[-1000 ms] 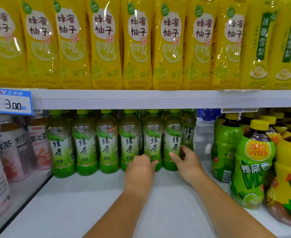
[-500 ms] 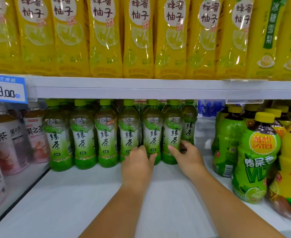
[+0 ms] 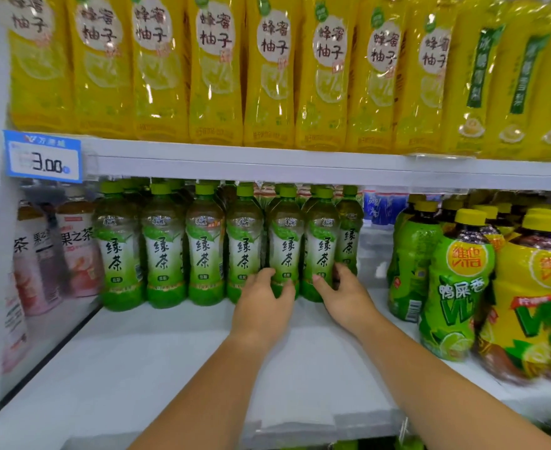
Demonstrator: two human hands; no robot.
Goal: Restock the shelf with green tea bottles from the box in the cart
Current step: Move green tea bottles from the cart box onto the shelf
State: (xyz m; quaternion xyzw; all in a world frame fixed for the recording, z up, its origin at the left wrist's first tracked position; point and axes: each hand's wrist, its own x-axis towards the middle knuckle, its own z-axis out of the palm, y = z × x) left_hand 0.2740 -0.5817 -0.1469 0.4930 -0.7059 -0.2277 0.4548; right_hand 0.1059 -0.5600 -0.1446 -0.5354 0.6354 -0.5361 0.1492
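The green tea bottles (image 3: 202, 251) stand upright in a front row of 6, with more behind them, just ahead of your hands and deep on the shelf (image 3: 170, 368). Your left hand (image 3: 262, 303) curls round the foot of the left bottle (image 3: 284, 245). Your right hand (image 3: 344, 295) wraps the foot of the right bottle (image 3: 321, 245), thumb in front and fingers round its far side. These 2 stand side by side at the right end of the row.

You seem to be squaring them up. Grip low and slide them rather than lifting, so neither tips. Line their fronts up with the 4 bottles to the left of your left hand, labels facing you. Mind the set-back bottle (image 3: 349, 235) just behind your right fingers.

The lime drink bottles (image 3: 453, 287) stand well apart to the right of your right hand. The bare shelf under your wrists probably has room for more rows. The box and cart are out of view.
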